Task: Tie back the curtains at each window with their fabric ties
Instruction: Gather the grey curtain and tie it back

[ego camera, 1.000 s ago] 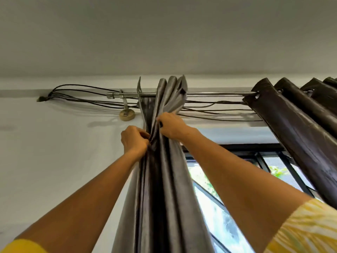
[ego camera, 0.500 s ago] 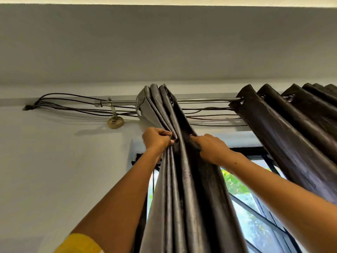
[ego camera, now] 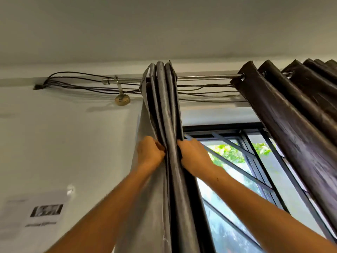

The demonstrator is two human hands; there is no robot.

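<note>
Grey curtain (ego camera: pixel 164 110): we see it gathered into tight upright pleats, hanging from the curtain rod (ego camera: pixel 204 77) at the left side of the window (ego camera: pixel 242 172); its lower part drops out of view at the bottom edge.
Left hand (ego camera: pixel 149 152): we find it raised against the left side of the pleats, fingers curled into the folds and gripping the grey fabric.
Right hand (ego camera: pixel 193 155): we find it against the right side of the same bundle, level with the other hand, fingers tucked in behind the dark edge of the pleats and holding them.
Brown curtain (ego camera: pixel 291 114): we note it bunched on the rod at the right, slanting down across the window, well apart from both hands.
Fabric tie: we cannot make one out in this view.
Rod bracket (ego camera: pixel 121 99): we record a round wall mount just left of the grey curtain.
Cables (ego camera: pixel 76 83): we list several dark cables running along the wall behind the rod, fanning from a point at the left.
Paper notice (ego camera: pixel 43 214): we see a blurred printed sheet on the wall, lower left.
</note>
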